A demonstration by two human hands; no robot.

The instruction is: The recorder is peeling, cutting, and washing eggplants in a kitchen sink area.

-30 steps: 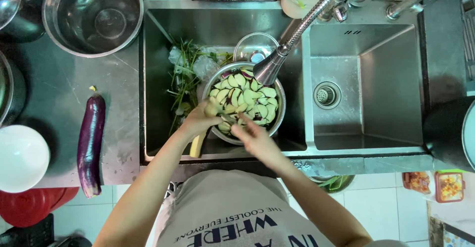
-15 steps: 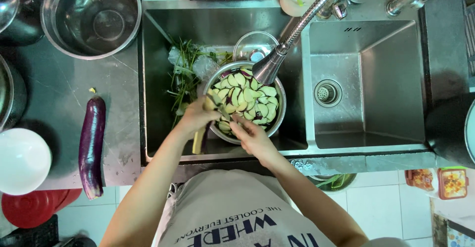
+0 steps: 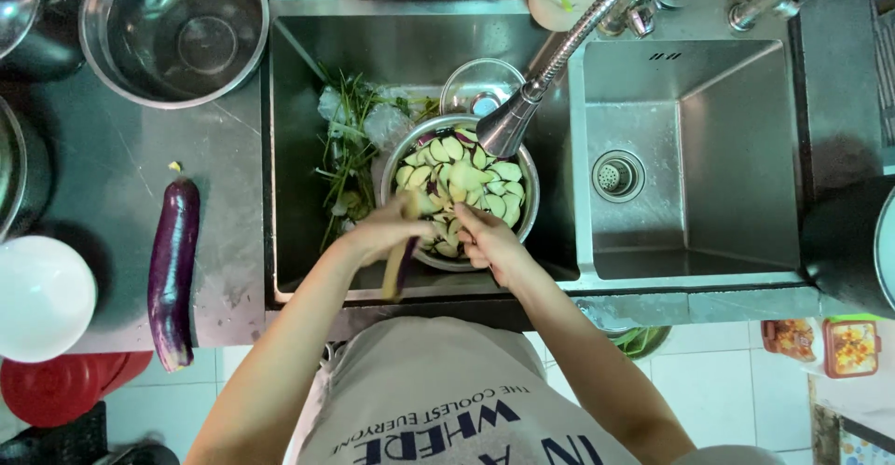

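Left hand (image 3: 387,232) closed around a part-cut eggplant piece (image 3: 399,265), pale cut end up at the bowl's rim, purple end hanging down toward the sink's front edge; held there, by the look of it, so slices could drop straight in. Right hand (image 3: 489,241) at the near rim of the metal bowl (image 3: 527,218), fingers bent; whether holding a blade or a slice, cannot tell, too blurred. Bowl sat inside the left basin (image 3: 298,102), near its front right, under the pull-down faucet head (image 3: 508,128), full of eggplant slices (image 3: 471,181), presumably placed there for rinsing or soaking. Green stems and scraps (image 3: 345,157) piled along the bowl's left side in the same basin. Small glass bowl (image 3: 480,83) just behind. Whole eggplant (image 3: 172,269) lying lengthwise on the bench (image 3: 214,148) left of the sink, near the front edge, within easy reach. Large steel bowl (image 3: 172,32) at the bench's back. White bowl (image 3: 42,295) at the far left front.
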